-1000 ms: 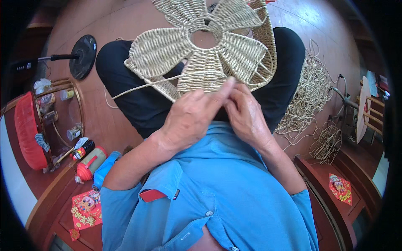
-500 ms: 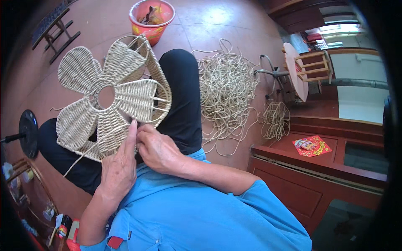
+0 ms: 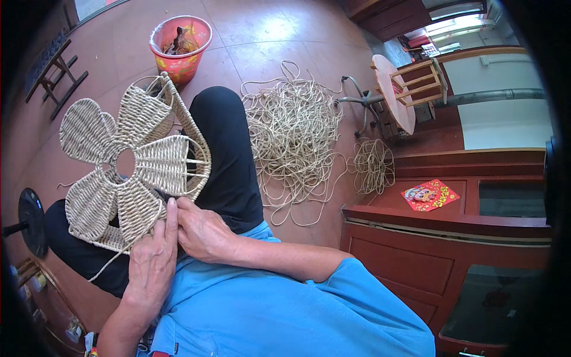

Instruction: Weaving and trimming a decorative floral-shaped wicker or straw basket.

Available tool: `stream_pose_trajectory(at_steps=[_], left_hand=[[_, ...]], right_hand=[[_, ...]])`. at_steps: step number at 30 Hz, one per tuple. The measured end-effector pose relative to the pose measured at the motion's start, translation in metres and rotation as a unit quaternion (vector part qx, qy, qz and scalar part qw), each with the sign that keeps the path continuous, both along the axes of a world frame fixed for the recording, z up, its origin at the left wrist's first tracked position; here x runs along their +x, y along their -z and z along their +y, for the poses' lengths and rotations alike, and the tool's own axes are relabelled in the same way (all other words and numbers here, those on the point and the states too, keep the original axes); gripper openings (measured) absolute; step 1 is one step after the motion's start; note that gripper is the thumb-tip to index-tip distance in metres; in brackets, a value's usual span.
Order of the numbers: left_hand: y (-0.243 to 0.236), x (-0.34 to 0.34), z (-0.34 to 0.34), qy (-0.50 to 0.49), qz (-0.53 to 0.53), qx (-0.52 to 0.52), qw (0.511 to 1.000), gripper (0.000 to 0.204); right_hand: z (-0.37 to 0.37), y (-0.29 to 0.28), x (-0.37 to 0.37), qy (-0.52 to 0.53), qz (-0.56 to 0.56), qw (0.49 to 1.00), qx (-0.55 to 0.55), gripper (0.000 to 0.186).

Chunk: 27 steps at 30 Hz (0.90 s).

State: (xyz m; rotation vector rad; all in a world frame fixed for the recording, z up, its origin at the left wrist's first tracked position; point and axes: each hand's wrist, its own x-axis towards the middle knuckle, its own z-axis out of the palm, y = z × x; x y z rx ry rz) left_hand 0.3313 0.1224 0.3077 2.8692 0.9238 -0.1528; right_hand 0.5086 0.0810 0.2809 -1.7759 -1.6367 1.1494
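Note:
A woven cord basket (image 3: 160, 163) with a flower-shaped side of several petals around a round hole rests on my lap. On its right petal, bare pale spokes show between the weave and the outer rim. My left hand (image 3: 150, 262) grips the near petal's edge, its index finger stretched along it. Beside it my right hand (image 3: 205, 232) is closed at the same near edge, fingers bent; what its fingertips pinch is hidden. A loose cord end (image 3: 110, 266) hangs from the basket's near side, left of my left hand.
A big tangled heap of cord (image 3: 291, 131) lies on the floor, with a smaller coil (image 3: 373, 166) to its right. Beyond the basket stands a red bucket (image 3: 181, 62). A wooden bench (image 3: 56, 74) is far left, a round black base (image 3: 31, 223) nearer. Red cabinets (image 3: 392, 262) flank my right.
The whole view has shifted, so the basket and floor things sit farther left in the picture. Both hands stay together at the near petal's edge, with little visible change in grip.

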Motion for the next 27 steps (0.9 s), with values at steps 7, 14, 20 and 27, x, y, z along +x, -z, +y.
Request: stream_pose_trajectory(at_steps=[7, 14, 20, 27], left_hand=[[-0.001, -0.005, 0.000, -0.001, 0.001, -0.008, 1.000, 0.083], [0.003, -0.013, -0.001, -0.006, -0.062, -0.025, 0.998, 0.081], [0.000, 0.000, 0.000, -0.047, -0.229, -0.088, 0.968, 0.072], [-0.009, -0.033, -0.005, -0.238, -0.290, -0.281, 0.883, 0.023]], right_hand=[[-0.003, 0.004, 0.002, -0.006, 0.008, 1.000, 0.009, 0.022], [-0.004, 0.007, 0.002, 0.008, 0.014, 1.000, 0.017, 0.022], [-0.005, 0.008, -0.002, 0.048, 0.026, 0.998, 0.020, 0.022], [-0.006, 0.008, 0.001, 0.014, 0.016, 0.999, 0.045, 0.020]])
